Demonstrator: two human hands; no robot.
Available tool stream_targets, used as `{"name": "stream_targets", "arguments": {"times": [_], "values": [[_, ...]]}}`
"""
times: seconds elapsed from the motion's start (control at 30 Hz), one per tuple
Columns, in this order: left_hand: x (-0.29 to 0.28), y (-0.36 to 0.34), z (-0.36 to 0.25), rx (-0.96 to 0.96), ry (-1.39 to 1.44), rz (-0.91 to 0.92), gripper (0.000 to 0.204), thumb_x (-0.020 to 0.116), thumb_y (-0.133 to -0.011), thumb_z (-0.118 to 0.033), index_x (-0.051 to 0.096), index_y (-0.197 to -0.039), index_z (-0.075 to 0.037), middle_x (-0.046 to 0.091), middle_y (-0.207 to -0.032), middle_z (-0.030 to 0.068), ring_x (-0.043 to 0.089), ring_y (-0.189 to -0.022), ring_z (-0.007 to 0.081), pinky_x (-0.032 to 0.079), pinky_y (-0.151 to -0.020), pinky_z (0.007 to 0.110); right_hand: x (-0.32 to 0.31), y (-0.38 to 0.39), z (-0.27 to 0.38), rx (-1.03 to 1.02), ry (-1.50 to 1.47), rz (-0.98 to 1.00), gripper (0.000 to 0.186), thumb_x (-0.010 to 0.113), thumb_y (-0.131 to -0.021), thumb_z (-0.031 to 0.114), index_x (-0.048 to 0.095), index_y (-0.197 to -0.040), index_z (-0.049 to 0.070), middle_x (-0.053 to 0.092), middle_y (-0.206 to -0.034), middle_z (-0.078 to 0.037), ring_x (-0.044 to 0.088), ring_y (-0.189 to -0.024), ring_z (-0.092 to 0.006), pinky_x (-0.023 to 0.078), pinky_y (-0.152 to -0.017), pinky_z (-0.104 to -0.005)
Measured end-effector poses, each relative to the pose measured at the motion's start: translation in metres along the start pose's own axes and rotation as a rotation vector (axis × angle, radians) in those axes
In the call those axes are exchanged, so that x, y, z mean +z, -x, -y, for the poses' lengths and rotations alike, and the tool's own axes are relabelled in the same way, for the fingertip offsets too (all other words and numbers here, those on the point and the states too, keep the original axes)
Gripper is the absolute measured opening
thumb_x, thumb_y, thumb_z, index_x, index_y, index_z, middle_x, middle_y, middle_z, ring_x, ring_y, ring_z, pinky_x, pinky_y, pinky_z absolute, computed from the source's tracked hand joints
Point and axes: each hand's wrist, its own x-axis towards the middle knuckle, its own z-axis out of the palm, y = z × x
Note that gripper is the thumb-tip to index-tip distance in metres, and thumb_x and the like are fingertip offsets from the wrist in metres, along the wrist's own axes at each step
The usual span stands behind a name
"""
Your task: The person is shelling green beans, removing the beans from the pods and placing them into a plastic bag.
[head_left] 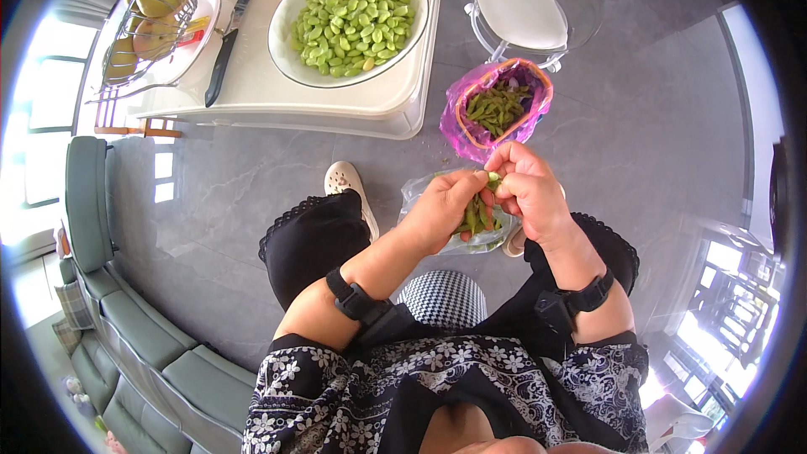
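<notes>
Head view is showing our left hand (439, 208) and right hand (538, 196) working together above a clear plastic bag (412, 189); the fingertips of both are pinching one green bean pod (493, 177) between them; further green pods (477, 215) are showing just below the left fingers, and we are unable to tell whether that palm or the bag is holding them; beyond the hands, an open purple bag (455, 128) is holding darker pods (498, 108); to the left, a white bowl (281, 44) of shelled green beans (353, 23) is standing on the table (252, 94), with a black-handled knife (221, 70) lying beside it.
</notes>
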Motion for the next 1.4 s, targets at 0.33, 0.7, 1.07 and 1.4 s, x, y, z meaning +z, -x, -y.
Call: {"name": "stream_targets", "arguments": {"times": [0.33,0.7,1.07,1.4], "values": [[0.004,0.002,-0.009,-0.02,-0.296,0.002,0.025,0.042,-0.087,-0.023,0.054,-0.077,-0.003,0.058,-0.063,0.0064,0.051,-0.05,0.0108,0.036,-0.039,0.021,-0.016,-0.008,0.003,0.004,0.263,0.123,0.008,0.048,-0.072,0.003,0.051,-0.08,0.005,0.052,-0.067,0.0,0.043,-0.051,-0.003,0.031,-0.042,-0.0169],[-0.008,-0.008,-0.004,-0.084,-0.019,0.003,0.025,0.042,-0.088,-0.025,0.052,-0.081,-0.003,0.057,-0.064,0.0075,0.054,-0.051,0.0143,0.036,-0.038,0.024,-0.028,-0.013,0.009,0.085,0.066,0.061,0.008,0.053,-0.077,0.008,0.056,-0.084,0.005,0.054,-0.065,-0.001,0.042,-0.046,-0.0042,0.031,-0.04,-0.0171],[-0.014,-0.018,0.003,-0.065,0.287,0.023,0.031,0.038,-0.091,-0.029,0.051,-0.082,-0.002,0.056,-0.066,0.01,0.056,-0.056,0.0179,0.038,-0.039,0.024,-0.033,-0.018,0.012,-0.155,0.186,-0.012,0.016,0.058,-0.078,0.013,0.056,-0.092,0.006,0.052,-0.066,0.002,0.044,-0.052,-0.0032,0.033,-0.044,-0.0166],[-0.01,-0.021,0.003,-0.098,0.21,0.081,0.03,0.038,-0.091,-0.028,0.051,-0.084,-0.002,0.054,-0.071,0.0085,0.055,-0.061,0.0187,0.037,-0.04,0.025,-0.045,-0.033,0.007,-0.144,0.077,-0.04,0.009,0.058,-0.074,0.007,0.052,-0.081,0.006,0.052,-0.064,0.002,0.043,-0.048,-0.0031,0.031,-0.041,-0.016]]}}
